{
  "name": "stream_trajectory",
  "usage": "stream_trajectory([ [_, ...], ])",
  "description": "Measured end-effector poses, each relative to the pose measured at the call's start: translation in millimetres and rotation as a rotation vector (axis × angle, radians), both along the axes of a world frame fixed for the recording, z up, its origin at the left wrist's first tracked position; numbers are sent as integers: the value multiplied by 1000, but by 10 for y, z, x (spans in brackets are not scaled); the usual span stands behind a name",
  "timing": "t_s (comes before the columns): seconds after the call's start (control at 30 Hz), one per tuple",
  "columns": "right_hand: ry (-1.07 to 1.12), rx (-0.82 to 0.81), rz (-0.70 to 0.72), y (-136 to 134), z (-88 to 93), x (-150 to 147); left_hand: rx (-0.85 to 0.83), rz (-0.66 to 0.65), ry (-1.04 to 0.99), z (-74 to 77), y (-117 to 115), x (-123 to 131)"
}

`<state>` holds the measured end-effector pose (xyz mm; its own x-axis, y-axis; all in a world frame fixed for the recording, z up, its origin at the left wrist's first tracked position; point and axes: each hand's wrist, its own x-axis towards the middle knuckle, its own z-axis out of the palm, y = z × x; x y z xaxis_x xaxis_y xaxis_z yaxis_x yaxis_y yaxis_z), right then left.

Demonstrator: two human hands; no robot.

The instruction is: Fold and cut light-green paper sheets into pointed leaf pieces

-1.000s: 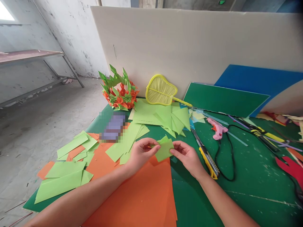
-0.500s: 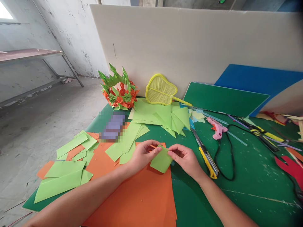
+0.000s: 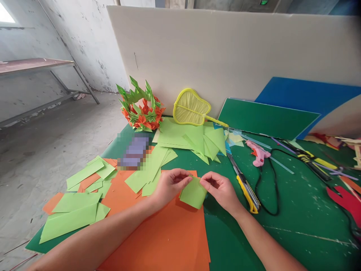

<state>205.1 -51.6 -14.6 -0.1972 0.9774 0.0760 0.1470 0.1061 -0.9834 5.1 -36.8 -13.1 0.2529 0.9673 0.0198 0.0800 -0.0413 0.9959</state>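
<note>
A small piece of green paper (image 3: pixel 193 192) is pinched between my two hands, which grip its upper corners. My left hand (image 3: pixel 172 187) has thumb and fingers closed on the paper's left corner. On the opposite corner, my right hand (image 3: pixel 220 189) pinches with thumb and forefinger. The piece hangs over the right edge of large orange paper sheets (image 3: pixel 163 233); its lower edge shows more than one layer. Cut green paper strips (image 3: pixel 146 169) lie just beyond my left hand. A yellow utility knife (image 3: pixel 246 188) rests to the right of my right hand.
A green and orange folded-paper crown (image 3: pixel 142 109) stands at the back left, near a yellow fan (image 3: pixel 191 107). Green paper sheets (image 3: pixel 180 133) lie before the fan. A pink glue gun (image 3: pixel 258 152) with a black cord is on the right. Paper pieces (image 3: pixel 75 222) cover the left edge.
The green paper has turned slightly between my fingers, so its lower edge now sits a little lower and flatter. Both hands keep their pinch in almost the same spot.
</note>
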Motion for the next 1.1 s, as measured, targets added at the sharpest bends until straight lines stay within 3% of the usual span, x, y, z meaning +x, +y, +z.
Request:
stream_trajectory([
  [0.2, 14, 9, -14, 6, -40, 6, -19, 3, 4, 29, -9, 1],
  [0.5, 151, -81, -42, 29, -55, 36, -77, 33, -190, 87, -38, 25],
  [0.87, 193, -18, -78, 51, -61, 52, -46, 63, -125, 88, -77, 59],
  [1.1, 89, -60, -54, 59, -39, 37, -150, 92, -235, 92, -55, 67],
])
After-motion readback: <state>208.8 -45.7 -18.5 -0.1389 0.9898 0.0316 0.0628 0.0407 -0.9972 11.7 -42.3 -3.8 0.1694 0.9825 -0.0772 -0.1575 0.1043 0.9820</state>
